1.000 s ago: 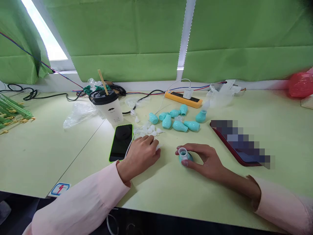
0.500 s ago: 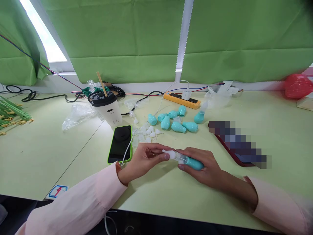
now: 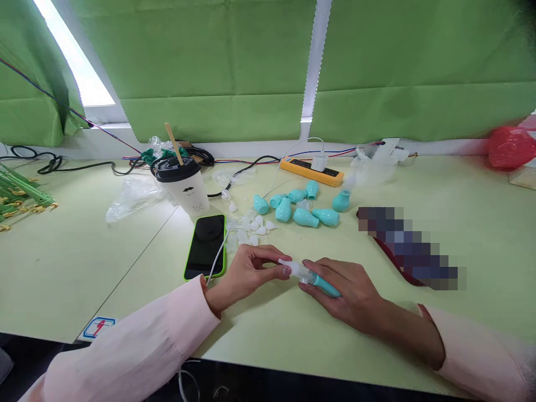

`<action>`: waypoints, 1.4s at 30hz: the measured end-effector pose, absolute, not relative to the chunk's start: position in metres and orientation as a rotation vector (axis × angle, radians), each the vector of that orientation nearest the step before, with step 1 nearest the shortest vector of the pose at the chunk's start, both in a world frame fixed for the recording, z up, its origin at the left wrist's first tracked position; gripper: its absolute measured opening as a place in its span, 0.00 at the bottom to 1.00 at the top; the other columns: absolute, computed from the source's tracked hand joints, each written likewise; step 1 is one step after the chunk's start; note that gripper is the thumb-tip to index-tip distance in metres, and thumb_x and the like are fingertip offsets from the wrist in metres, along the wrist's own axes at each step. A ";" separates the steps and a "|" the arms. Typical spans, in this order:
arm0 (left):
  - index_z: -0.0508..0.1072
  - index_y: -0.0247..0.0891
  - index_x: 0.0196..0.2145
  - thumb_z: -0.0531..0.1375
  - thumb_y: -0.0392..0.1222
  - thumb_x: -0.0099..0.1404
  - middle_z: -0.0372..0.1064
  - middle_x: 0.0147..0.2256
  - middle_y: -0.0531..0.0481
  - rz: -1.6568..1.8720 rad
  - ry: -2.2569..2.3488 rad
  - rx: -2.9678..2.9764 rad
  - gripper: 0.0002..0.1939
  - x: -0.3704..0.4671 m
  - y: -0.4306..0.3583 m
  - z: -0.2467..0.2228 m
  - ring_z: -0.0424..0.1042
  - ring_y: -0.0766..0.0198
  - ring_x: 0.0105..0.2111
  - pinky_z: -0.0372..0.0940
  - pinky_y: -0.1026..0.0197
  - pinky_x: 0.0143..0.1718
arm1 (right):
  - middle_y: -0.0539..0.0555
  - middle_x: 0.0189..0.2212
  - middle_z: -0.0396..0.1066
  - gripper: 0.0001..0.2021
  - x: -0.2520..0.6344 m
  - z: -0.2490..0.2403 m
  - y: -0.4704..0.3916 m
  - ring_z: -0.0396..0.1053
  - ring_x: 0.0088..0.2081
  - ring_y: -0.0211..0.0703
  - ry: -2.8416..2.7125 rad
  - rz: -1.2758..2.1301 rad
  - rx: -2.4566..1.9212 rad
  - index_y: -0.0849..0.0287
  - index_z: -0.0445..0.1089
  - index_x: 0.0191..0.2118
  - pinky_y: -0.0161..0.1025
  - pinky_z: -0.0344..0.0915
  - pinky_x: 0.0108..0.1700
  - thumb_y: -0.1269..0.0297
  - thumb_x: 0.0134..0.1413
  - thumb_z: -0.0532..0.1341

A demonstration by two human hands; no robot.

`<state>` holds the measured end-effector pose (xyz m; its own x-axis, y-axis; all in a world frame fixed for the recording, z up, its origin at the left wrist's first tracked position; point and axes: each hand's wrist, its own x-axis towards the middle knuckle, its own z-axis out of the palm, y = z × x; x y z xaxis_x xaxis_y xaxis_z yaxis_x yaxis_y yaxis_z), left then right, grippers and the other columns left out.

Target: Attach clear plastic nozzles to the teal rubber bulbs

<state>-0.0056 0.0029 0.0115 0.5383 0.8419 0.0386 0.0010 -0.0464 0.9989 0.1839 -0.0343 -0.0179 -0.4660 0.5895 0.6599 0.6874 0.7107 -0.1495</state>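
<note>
Over the table's front part, both hands hold one bulb nasal aspirator (image 3: 325, 286), tilted down to the right. My left hand (image 3: 249, 277) pinches its white soft tip (image 3: 296, 269) between thumb and fingers. My right hand (image 3: 355, 290) is closed around the clear middle piece and the teal bulb, partly covering them. Beyond the hands lie several loose teal bulbs (image 3: 283, 210). Small white tips (image 3: 260, 229) and clear parts (image 3: 240, 230) lie in a heap behind my left hand. One teal bulb (image 3: 341, 201) with a pale tip stands apart on the right.
A phone in a green case (image 3: 205, 248) with a white cable lies left; a dark red-edged phone (image 3: 397, 259) lies right. A lidded cup (image 3: 188, 195) with a straw stands back left. A yellow power strip (image 3: 301, 167) and plastic bag (image 3: 372, 164) sit by the wall.
My right hand's fingers have shifted on the aspirator and now cover more of its clear section. The bulb is turned slightly and sits a little further left. My left hand keeps its pinch.
</note>
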 end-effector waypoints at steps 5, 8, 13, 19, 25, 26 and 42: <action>0.74 0.34 0.26 0.63 0.35 0.46 0.67 0.28 0.49 0.831 0.759 1.430 0.06 -0.006 0.005 0.005 0.65 0.68 0.29 0.62 0.67 0.29 | 0.56 0.25 0.69 0.12 0.182 -0.017 -0.036 0.66 0.25 0.38 -2.202 -0.250 -0.945 0.65 0.64 0.40 0.34 0.62 0.24 0.66 0.49 0.58; 0.74 0.34 0.25 0.64 0.34 0.45 0.67 0.28 0.50 0.833 0.742 1.398 0.06 -0.005 0.005 0.004 0.65 0.68 0.28 0.62 0.67 0.29 | 0.55 0.25 0.69 0.12 0.180 -0.015 -0.037 0.66 0.24 0.38 -2.186 -0.150 -0.972 0.64 0.63 0.40 0.34 0.62 0.23 0.65 0.49 0.57; 0.74 0.34 0.25 0.64 0.34 0.45 0.67 0.28 0.49 0.828 0.708 1.404 0.06 -0.006 0.004 0.005 0.65 0.68 0.28 0.61 0.66 0.29 | 0.54 0.25 0.69 0.11 0.178 -0.015 -0.039 0.65 0.24 0.37 -2.139 -0.009 -0.965 0.62 0.62 0.40 0.34 0.62 0.24 0.67 0.48 0.58; 0.75 0.34 0.25 0.63 0.32 0.46 0.66 0.28 0.49 0.802 0.636 1.451 0.05 -0.006 0.004 0.008 0.65 0.68 0.29 0.61 0.66 0.29 | 0.55 0.25 0.68 0.12 0.178 -0.012 -0.042 0.65 0.25 0.38 -2.156 -0.023 -0.915 0.63 0.61 0.41 0.34 0.61 0.23 0.67 0.49 0.57; 0.74 0.33 0.25 0.63 0.29 0.45 0.66 0.29 0.48 0.794 0.574 1.422 0.06 -0.006 0.001 0.011 0.65 0.68 0.29 0.60 0.66 0.28 | 0.55 0.25 0.68 0.11 0.179 -0.008 -0.042 0.64 0.24 0.37 -2.236 0.028 -0.901 0.64 0.61 0.41 0.33 0.60 0.23 0.66 0.51 0.55; 0.74 0.32 0.24 0.63 0.29 0.45 0.66 0.29 0.48 0.785 0.568 1.418 0.05 -0.006 0.001 0.011 0.65 0.68 0.29 0.60 0.66 0.28 | 0.55 0.25 0.68 0.11 0.180 -0.008 -0.041 0.64 0.24 0.37 -2.247 0.036 -0.892 0.64 0.61 0.42 0.33 0.60 0.23 0.66 0.51 0.55; 0.74 0.34 0.29 0.62 0.35 0.49 0.67 0.27 0.49 0.805 0.655 1.579 0.07 -0.010 0.004 0.007 0.64 0.68 0.27 0.59 0.66 0.27 | 0.53 0.28 0.68 0.10 0.181 0.003 -0.034 0.65 0.29 0.39 -2.281 0.278 -0.990 0.60 0.62 0.40 0.35 0.62 0.29 0.63 0.50 0.55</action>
<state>-0.0101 0.0043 0.0073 0.6041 0.7848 0.1382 -0.0240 -0.1555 0.9876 0.1813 -0.0344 0.0034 -0.5205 0.7162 0.4649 0.5835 0.6958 -0.4187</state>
